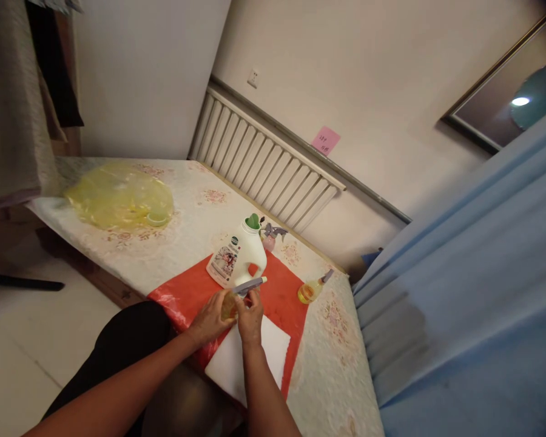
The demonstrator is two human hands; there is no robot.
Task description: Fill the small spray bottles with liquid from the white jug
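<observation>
My left hand (212, 317) is wrapped round a small bottle of yellow liquid (229, 307) over the red mat (279, 297). My right hand (250, 315) pinches the grey spray head (249, 285) on top of that bottle. Just beyond stands a white detergent jug (239, 258) with a green funnel (253, 221) in its mouth. A second small yellow bottle (310, 291) with a grey sprayer lies on the mat's right edge. A white cloth (273, 352) lies under my wrists.
A pink spray bottle (270, 238) stands behind the jug. A yellow plastic bag (121, 195) lies at the table's far left end. A radiator (264, 164) runs along the wall. Blue fabric (473, 291) fills the right side. My dark-clad knee (127, 340) is by the table edge.
</observation>
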